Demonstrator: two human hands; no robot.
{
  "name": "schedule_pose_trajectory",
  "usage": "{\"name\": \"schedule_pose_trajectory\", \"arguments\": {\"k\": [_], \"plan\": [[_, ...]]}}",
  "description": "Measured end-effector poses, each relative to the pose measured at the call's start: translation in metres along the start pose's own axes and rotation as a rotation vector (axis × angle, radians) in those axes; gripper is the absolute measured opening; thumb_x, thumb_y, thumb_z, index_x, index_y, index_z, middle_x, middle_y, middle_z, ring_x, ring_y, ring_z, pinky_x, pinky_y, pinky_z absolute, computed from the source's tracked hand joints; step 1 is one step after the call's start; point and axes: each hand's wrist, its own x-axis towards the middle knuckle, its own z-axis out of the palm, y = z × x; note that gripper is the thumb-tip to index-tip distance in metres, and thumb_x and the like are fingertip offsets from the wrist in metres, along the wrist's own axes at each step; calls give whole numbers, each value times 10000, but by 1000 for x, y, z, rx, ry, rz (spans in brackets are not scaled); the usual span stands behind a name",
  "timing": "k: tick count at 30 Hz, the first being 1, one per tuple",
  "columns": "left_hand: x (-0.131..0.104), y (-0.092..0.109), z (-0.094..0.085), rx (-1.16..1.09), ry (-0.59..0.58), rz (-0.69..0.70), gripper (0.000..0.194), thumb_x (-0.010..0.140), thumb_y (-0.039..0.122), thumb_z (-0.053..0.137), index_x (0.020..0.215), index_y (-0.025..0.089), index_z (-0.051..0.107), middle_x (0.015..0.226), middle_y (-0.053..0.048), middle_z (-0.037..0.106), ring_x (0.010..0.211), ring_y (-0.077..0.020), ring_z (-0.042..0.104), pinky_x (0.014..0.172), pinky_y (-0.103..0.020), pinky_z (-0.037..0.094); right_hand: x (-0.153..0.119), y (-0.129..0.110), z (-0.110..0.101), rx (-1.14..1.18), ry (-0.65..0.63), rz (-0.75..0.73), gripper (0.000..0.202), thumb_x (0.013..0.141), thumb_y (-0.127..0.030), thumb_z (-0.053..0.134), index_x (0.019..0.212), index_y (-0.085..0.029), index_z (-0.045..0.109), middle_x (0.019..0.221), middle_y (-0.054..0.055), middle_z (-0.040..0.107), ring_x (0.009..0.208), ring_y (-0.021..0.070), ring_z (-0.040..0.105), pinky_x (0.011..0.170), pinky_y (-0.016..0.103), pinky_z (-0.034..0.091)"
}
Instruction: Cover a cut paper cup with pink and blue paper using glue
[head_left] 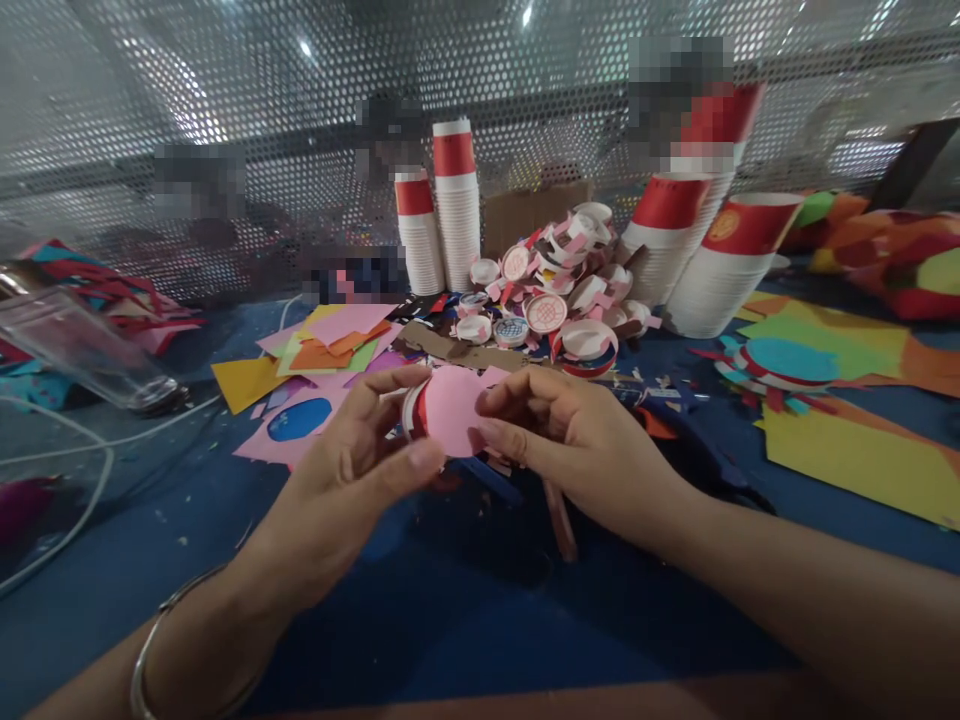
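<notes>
Between my two hands is a cut paper cup bottom (411, 412), a short ring with a white rim and a red band. A round pink paper disc (452, 412) faces me in front of it. My left hand (352, 455) curls around the cup bottom, fingers behind and thumb at its lower edge. With thumb and fingertips my right hand (559, 425) pinches the right edge of the pink disc. Whether the disc touches the cup bottom all round, I cannot tell. A pink sheet with a round hole (259, 428) lies left of my left hand.
Behind my hands is a pile of cut cup bottoms (546, 312). Tall stacks of paper cups (457, 220) stand at the back, more cups (731, 265) at right. Coloured paper sheets (862, 455) lie on both sides. A clear plastic container (82, 340) and white cable (105, 480) are at left.
</notes>
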Motion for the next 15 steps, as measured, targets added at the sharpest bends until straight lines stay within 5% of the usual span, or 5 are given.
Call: {"name": "schedule_pose_trajectory", "arguments": {"k": [6, 11, 15], "plan": [[3, 4, 1, -262, 39, -215, 177, 957, 377, 648, 966, 201, 632, 846, -26, 666, 726, -151, 653, 649, -250, 610, 3, -2, -3, -32, -16, -17, 145, 905, -281, 710, 978, -182, 633, 868, 11, 706, 752, 134, 683, 708, 271, 544], [3, 0, -1, -242, 46, -358, 240, 857, 301, 797, 900, 209, 579, 741, 28, 625, 607, -85, 627, 538, -151, 541, 3, -4, -5, -147, -28, -40, 121, 921, -281, 702, 951, -178, 647, 873, 7, 695, 768, 125, 653, 677, 244, 518], [4, 2, -1, -245, 79, -322, 260, 853, 268, 797, 924, 219, 552, 758, 27, 638, 649, -110, 652, 559, -192, 591, 0, -6, -5, -155, 25, -24, 179, 941, -347, 698, 1012, -193, 641, 903, 10, 689, 794, 135, 653, 663, 245, 514]]}}
